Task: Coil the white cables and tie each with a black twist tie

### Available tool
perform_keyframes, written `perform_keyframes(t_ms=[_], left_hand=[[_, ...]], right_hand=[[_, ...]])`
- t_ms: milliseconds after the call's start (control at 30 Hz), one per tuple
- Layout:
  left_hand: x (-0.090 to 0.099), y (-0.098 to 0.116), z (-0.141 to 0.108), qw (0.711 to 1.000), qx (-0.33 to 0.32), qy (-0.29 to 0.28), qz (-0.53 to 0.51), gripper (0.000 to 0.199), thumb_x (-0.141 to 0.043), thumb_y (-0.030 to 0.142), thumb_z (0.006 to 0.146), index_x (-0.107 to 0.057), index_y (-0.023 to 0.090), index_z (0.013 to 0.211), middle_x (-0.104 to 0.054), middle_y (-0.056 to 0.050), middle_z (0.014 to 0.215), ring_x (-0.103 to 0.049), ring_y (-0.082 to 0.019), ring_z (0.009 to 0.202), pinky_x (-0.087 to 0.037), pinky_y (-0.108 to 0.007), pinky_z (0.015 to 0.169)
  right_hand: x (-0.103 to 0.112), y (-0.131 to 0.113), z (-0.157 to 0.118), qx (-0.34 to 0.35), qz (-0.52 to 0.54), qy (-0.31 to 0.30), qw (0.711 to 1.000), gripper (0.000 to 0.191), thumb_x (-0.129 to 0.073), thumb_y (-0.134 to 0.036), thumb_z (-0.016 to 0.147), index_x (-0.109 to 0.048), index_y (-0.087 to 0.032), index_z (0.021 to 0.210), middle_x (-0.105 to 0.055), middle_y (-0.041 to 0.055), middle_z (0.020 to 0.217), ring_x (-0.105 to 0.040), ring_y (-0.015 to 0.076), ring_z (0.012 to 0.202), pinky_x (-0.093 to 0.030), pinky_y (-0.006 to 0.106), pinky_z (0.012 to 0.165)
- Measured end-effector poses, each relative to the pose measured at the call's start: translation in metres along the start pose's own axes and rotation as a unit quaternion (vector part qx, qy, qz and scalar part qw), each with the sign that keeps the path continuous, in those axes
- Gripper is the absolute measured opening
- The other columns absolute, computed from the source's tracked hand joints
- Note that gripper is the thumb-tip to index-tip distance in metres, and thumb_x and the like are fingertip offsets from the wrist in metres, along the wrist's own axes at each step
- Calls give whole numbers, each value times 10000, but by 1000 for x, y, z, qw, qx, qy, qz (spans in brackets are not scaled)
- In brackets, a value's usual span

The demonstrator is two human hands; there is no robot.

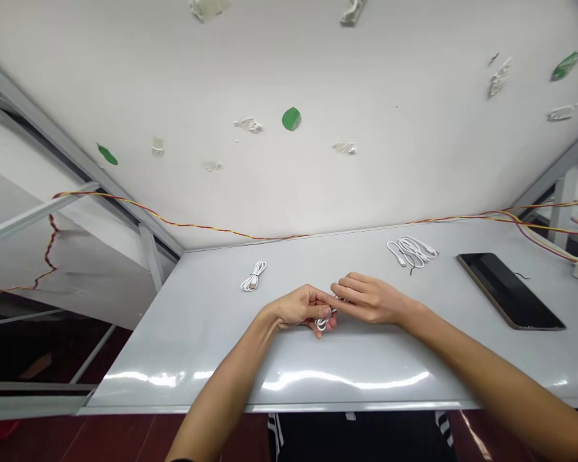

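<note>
I observed the left hand (301, 308) grasping a coiled white cable (324, 319). The right hand (370, 299) lay against the coil; I could not tell whether it gripped. On the grey table (173, 346), a second coil (253, 276) lay left, a third coil (411, 252) right, near a black tablet (510, 290).

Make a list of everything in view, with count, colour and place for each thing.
coiled cable: one, white, on the table, left of the hands
cable bundle: one, white, on the table, right of the hands
tablet: one, black, at the table's right
twisted wire: one, red and yellow, along the table's far edge
tape patches: three, green, on the wall
cable in hand: one, white, in the left hand
left hand: one, bare, holding the cable
right hand: one, bare, beside the left hand
</note>
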State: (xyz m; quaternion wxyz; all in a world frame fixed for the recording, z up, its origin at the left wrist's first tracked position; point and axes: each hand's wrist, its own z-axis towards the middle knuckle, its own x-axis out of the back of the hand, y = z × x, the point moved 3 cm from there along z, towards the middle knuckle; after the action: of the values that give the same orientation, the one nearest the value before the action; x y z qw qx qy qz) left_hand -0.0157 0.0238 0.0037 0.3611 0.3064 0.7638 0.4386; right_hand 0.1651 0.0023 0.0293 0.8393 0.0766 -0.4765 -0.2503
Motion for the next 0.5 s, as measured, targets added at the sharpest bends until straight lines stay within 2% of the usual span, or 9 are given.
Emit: perform_keyframes(t_ms=[267,500], left_hand=[[-2,-4,3,1000,2,-19,-15,393,-799,452,740,-715,127,943,-651,-49,773,-608,-120,667,-540,-256,606],[-3,-1,5,998,-32,45,5,426,-787,459,747,-731,108,982,-670,-94,846,-626,-160,733,-581,-310,609]], right_hand=[[6,1,1,18,-13,41,999,230,-511,-98,935,-627,-120,1132,-639,119,988,-569,187,825,-488,356,694],[2,7,-5,9,-15,37,999,222,-506,-121,946,-606,-148,1142,-638,114,1027,-578,179,873,-506,357,740]])
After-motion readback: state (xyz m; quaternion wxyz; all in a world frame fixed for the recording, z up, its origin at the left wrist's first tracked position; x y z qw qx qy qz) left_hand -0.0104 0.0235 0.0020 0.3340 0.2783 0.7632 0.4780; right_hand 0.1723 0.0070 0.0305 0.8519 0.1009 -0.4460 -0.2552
